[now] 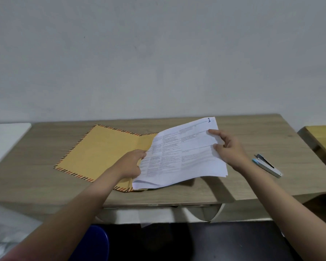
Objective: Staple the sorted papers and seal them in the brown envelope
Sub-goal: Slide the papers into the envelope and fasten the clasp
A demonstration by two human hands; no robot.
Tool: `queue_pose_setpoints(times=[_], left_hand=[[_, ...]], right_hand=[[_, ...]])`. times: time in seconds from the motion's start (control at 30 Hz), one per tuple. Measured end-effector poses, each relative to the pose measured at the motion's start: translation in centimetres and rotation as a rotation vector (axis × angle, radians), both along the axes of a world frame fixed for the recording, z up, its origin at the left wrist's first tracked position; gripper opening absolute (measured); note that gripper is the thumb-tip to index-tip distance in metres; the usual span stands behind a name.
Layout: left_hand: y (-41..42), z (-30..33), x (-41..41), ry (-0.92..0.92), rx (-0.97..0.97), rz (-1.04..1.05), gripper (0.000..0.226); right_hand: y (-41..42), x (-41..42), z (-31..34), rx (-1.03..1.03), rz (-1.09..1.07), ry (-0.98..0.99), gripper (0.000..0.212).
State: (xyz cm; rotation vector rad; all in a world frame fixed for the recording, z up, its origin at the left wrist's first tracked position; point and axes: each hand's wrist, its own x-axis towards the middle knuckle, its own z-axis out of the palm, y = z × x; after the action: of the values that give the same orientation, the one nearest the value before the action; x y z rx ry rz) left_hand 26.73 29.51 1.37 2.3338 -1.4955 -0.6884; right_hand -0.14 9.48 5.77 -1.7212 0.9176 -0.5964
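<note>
Papers: we held the white printed stack (183, 157) in both hands, lifted a little off the desk, its left end at the mouth of the envelope; a handwritten "1" showed at its far right corner.
Right hand: our right hand (231, 149) pinched the stack's right edge, thumb on top, fingers curled beneath.
Left hand: our left hand (131, 164) sat at the envelope's open end, fingers curled round the edge there; whether they gripped the envelope's lip, the papers or both, we could not tell.
Envelope: the brown envelope (100, 151) with its striped border lay flat on the wooden desk (252, 185), stretching left of the papers.
Stapler: a blue-and-white stapler (267, 165) lay on the desk just right of our right wrist, untouched.
Stool: a blue stool (97, 242) showed below the desk edge.
</note>
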Motion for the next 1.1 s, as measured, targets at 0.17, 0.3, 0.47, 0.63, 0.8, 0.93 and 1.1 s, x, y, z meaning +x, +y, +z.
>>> queue_pose_setpoints(times=[0.17,0.3,0.47,0.63,0.8,0.93,1.1], left_hand=[[-0.5,1.5,-0.2,-0.045,0.138,-0.105,0.057],[-0.9,2.1,-0.5,-0.13,0.29,-0.185,0.084],[-0.9,2.2,-1.6,-0.185,0.336,-0.205,0.121],[-1.1,2.3,-2.1,-0.087,0.249,-0.143,0.106],[-2.1,3.1,-3.2,0.033,0.171,-0.119,0.101],[-3.1,3.6,-4.7,0.062,0.14,-0.129,0.1],[-3.9,3.8,-6.4,0.058,0.124,-0.112,0.096]], right_hand=[[-0.6,-0.2,0.7,-0.119,0.077,0.052,0.053],[-0.6,-0.2,1.9,-0.176,0.112,0.051,0.054],[-1.0,-0.1,1.5,-0.142,0.081,0.014,0.053],[-0.4,-0.4,-0.5,-0.007,0.009,-0.06,0.05],[1.7,0.2,-2.6,0.126,-0.006,-0.141,0.045],[3.6,2.0,-3.9,0.147,0.037,-0.187,0.046],[4.7,4.2,-4.8,0.125,0.11,-0.098,0.052]])
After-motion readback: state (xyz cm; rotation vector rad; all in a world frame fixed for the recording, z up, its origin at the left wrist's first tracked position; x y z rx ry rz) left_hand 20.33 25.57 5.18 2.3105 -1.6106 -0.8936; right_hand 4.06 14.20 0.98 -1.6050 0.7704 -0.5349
